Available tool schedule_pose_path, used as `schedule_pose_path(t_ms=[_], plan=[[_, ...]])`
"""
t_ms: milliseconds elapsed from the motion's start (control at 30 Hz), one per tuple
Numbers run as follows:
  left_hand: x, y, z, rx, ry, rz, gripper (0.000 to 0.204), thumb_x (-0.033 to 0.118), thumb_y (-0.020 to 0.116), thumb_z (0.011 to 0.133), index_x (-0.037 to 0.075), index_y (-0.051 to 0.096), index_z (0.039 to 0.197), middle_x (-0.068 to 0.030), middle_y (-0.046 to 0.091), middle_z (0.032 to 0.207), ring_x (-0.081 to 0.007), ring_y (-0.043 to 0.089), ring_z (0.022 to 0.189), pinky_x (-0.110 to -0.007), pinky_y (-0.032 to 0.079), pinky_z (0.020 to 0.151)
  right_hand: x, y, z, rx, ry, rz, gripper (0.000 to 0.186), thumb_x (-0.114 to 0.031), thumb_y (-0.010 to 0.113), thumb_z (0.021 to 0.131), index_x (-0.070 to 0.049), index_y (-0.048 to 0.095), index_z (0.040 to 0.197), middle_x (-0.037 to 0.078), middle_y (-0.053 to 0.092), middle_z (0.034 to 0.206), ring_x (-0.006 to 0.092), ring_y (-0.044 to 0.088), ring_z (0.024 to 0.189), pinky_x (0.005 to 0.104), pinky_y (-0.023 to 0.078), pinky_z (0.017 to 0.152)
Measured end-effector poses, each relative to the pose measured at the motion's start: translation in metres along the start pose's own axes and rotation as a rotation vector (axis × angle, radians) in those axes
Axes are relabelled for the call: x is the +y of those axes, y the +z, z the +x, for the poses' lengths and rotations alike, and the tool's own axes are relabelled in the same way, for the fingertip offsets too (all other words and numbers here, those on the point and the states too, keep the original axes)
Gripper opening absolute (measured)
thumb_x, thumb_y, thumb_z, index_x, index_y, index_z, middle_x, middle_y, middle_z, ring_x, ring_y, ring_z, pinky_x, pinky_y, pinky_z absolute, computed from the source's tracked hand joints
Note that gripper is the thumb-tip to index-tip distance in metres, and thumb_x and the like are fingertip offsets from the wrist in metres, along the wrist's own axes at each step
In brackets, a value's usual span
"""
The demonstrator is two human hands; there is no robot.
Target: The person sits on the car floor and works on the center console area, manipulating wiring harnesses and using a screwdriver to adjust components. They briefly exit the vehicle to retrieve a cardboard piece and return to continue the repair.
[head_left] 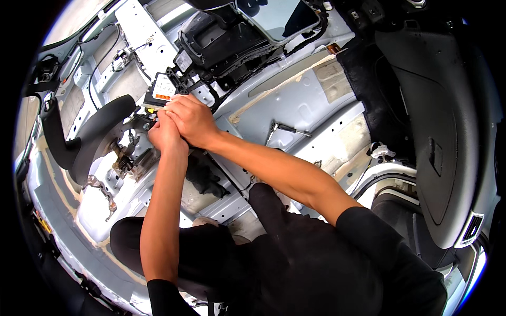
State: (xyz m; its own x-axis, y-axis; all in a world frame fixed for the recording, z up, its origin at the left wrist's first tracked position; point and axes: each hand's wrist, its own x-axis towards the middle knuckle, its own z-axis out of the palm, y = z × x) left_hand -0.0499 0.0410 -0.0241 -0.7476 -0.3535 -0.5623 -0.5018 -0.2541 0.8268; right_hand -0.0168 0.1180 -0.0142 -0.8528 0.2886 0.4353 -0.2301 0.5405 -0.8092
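My left hand [167, 132] and my right hand [193, 119] are pressed together, fingers curled, the right one lapping over the left. Whatever they grip is hidden between them. Just beyond the knuckles sits a dark control box [159, 92] with a white and orange label. A small yellow piece [150, 110] shows beside the left fingers. To the right, a ratchet wrench [287, 128] with a dark handle lies on the bare metal floor panel [295, 110].
I am inside a stripped car body. A black curved trim piece [87, 142] rises at the left, near a metal bracket [100, 192]. A black console unit [221, 45] stands ahead. A dark door panel [432, 126] bounds the right side. Loose cables [100, 68] run at the far left.
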Motion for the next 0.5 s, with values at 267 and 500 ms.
schedule_pose_path(t_ms=[267,500], plan=[[0.017,0.004,-0.011,0.067,-0.028,0.081,0.033,0.024,0.072,0.081,-0.004,0.063,0.066,-0.0063,0.064,0.068,-0.0133,0.056,0.055,-0.031,0.045,0.045,0.002,-0.007,0.008,-0.117,0.057,0.046,0.011,-0.011,0.063,0.09,-0.003,0.069,0.094,0.011,0.07,0.098,0.0317,0.065,0.091,0.0401,0.049,0.083],[0.012,-0.008,-0.006,-0.088,-0.017,0.084,0.028,0.027,0.066,0.094,0.005,0.064,0.076,0.0,0.062,0.068,-0.0098,0.053,0.052,-0.026,0.038,0.045,-0.004,0.005,0.024,-0.161,0.225,0.017,0.016,-0.015,0.059,0.094,-0.004,0.07,0.095,0.013,0.068,0.095,0.0331,0.066,0.086,0.0417,0.052,0.073]])
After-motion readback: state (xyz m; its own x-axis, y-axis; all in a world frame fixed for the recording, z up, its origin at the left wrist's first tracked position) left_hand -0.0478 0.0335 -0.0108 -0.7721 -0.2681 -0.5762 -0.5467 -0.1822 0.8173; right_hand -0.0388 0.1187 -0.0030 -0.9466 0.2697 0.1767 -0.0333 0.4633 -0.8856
